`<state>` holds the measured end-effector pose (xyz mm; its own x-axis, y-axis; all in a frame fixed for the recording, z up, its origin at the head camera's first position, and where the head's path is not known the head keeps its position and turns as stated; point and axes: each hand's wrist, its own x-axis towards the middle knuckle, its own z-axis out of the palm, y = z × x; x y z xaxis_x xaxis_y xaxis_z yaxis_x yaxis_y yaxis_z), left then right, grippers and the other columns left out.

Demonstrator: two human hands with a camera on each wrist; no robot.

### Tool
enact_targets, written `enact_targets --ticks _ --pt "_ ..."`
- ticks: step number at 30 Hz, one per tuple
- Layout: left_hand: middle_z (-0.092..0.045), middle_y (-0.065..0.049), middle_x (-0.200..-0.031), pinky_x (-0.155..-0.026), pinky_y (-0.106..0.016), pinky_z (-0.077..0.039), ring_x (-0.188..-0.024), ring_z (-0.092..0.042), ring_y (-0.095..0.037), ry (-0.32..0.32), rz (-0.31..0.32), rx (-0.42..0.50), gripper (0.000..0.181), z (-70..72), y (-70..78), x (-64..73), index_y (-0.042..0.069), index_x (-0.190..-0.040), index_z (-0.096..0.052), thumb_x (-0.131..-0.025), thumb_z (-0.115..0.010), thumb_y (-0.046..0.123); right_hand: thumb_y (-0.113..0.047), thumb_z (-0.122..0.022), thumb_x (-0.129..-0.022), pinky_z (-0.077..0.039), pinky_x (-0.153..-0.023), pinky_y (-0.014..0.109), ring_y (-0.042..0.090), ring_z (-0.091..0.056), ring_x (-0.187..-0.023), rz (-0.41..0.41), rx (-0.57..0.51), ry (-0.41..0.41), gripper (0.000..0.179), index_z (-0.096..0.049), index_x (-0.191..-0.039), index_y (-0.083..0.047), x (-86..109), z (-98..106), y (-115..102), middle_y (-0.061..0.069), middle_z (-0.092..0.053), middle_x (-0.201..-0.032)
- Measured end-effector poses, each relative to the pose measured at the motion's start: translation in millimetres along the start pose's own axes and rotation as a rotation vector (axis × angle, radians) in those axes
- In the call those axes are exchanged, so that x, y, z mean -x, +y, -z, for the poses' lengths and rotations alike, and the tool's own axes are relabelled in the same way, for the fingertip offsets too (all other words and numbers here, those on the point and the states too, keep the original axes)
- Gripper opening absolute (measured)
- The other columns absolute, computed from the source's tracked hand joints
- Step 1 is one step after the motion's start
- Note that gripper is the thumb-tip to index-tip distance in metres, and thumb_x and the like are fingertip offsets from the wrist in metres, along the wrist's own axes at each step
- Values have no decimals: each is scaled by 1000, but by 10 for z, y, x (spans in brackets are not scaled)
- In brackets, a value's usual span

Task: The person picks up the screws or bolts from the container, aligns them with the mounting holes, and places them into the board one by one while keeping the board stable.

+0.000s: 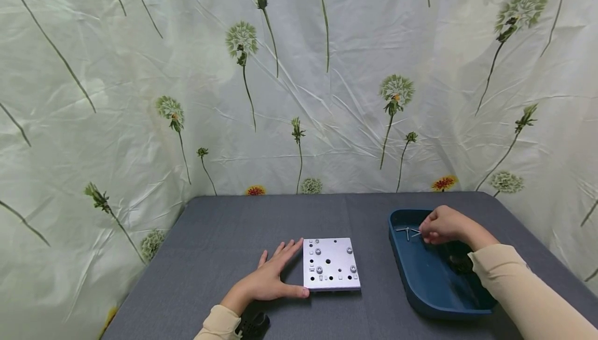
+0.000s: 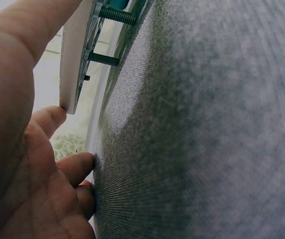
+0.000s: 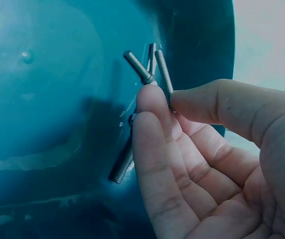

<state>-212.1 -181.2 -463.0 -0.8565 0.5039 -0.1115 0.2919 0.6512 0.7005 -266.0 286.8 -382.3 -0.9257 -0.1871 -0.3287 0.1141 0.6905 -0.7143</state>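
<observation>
A square silver metal plate (image 1: pixel 337 250) with holes and several socket-head screws lies in the middle of the table. My left hand (image 1: pixel 272 277) is spread along its left edge, thumb at the near corner and index fingertip at the far corner. In the left wrist view, threaded screw shanks (image 2: pixel 104 59) stick out from the plate's underside. Inside the blue tray (image 1: pixel 422 283), my right hand (image 1: pixel 446 226) pinches a thin silver screw (image 3: pixel 164 72) between thumb and fingertip. Other loose screws (image 3: pixel 138 67) lie right beside those fingertips.
The dark grey tabletop (image 1: pixel 261 215) carries the plate and, to its right, the tray with raised walls. A flowered white curtain (image 1: pixel 327 122) hangs behind the table and along its sides. A black device (image 1: pixel 254 325) sits at my left wrist.
</observation>
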Motion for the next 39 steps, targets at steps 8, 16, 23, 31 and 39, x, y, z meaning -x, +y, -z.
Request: enact_targets --ticks 8,16,23,31,39 --pt "-22 -18 -179 -123 -81 5 -167 -9 -49 5 -26 17 118 -11 -40 -12 28 -174 -21 -82 -87 63 -1 -56 -105 -61 -68 25 7 -67 -71 17 13 -11 26 -72 -108 19 1 43 -65 3 -73 -78" --pt "-21 -15 -180 -124 -81 5 -168 -9 -45 1 -10 5 117 -8 -27 -11 29 -174 -20 -84 -88 58 -1 -59 -102 -61 -68 25 8 -67 -72 27 17 -16 24 -72 -108 18 -6 70 -123 3 -73 -79" --pt "-20 -14 -180 -124 -81 3 -168 -9 -44 -1 -4 -4 117 -7 -19 -10 29 -174 -19 -85 -89 55 -2 -56 -105 -62 -69 25 8 -68 -73 33 16 -39 28 -70 -114 21 -22 100 -165 3 -73 -78" --pt "-20 -13 -181 -124 -81 4 -169 -8 -44 -5 -1 -1 116 -4 -32 -14 29 -174 -19 -85 -88 56 -2 -54 -107 -63 -71 27 9 -68 -75 53 31 -42 30 -69 -116 22 -11 158 -246 4 -74 -80" --pt "-20 -16 -180 -123 -81 6 -168 -7 -46 -3 -8 18 116 24 -14 15 29 -174 -20 -84 -87 60 -3 -54 -107 -63 -71 27 8 -68 -74 70 39 -49 30 -70 -116 20 -37 184 -343 3 -74 -80"
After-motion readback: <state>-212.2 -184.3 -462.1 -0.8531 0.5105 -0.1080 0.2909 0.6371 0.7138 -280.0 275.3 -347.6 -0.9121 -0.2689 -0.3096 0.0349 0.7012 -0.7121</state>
